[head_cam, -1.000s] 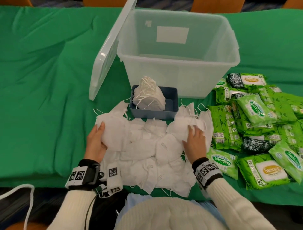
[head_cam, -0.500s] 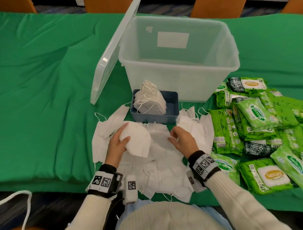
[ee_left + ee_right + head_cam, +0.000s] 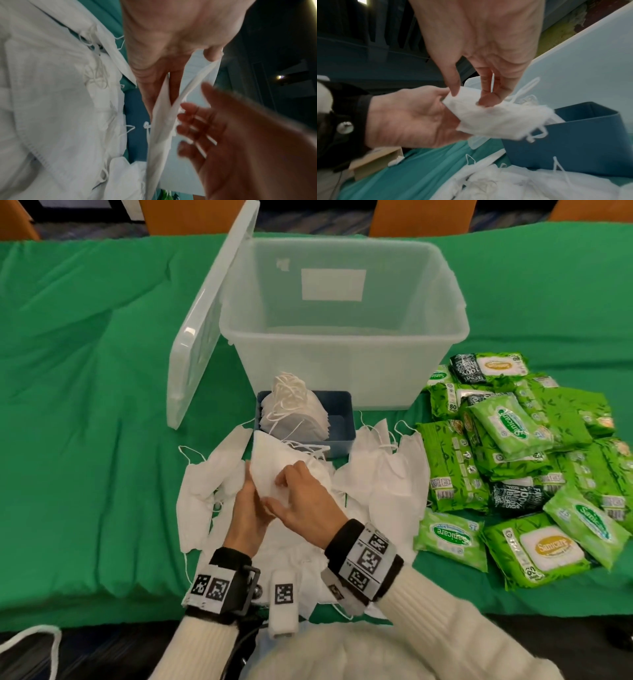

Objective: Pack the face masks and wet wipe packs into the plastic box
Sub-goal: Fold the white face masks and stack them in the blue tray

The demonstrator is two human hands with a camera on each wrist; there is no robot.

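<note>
Currently: both hands on one mask [image 3: 270, 474], mid-frame, just below the tray [image 3: 342, 419].
left hand [image 3: 245, 513]: fingers curled on the mask's left edge, holding it.
right hand [image 3: 301, 501]: thumb and fingers pinch its lower right part.
mask axis: runs up-frame, top edge overlapping the tray's front wall.
tray: holds stacked masks; nearer than the box [image 3: 342, 337], which sits above it, open.
wipes [image 3: 513, 467]: right of frame, untouched.
nearer hand to tray: cannot tell.

Both hands raised close together; left hand [image 3: 247, 510] and right hand [image 3: 303, 501] fingers curled, pinching.
</note>
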